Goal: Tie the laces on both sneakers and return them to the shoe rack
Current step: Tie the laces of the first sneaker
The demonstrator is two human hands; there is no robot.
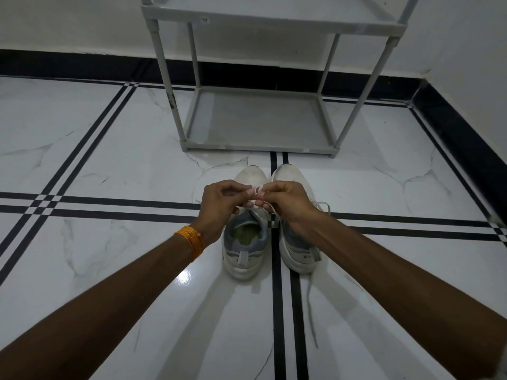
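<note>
Two white-and-grey sneakers stand side by side on the marble floor point(109, 160), toes toward the grey shoe rack point(258, 119) just beyond them. Above the left sneaker point(245, 242), the left hand point(219, 201) and right hand point(288, 200) meet, fingertips of each pinched on that shoe's white lace point(257, 191). The right sneaker point(297, 248) is partly hidden by the right forearm, and its loose lace end point(311, 311) trails along the floor toward the viewer.

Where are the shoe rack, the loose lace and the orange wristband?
Shoe rack point(258, 119): head view, bare bottom shelf.
Loose lace point(311, 311): head view, strand trailing on the floor.
Wristband point(192, 239): head view, threads on the left wrist.
</note>
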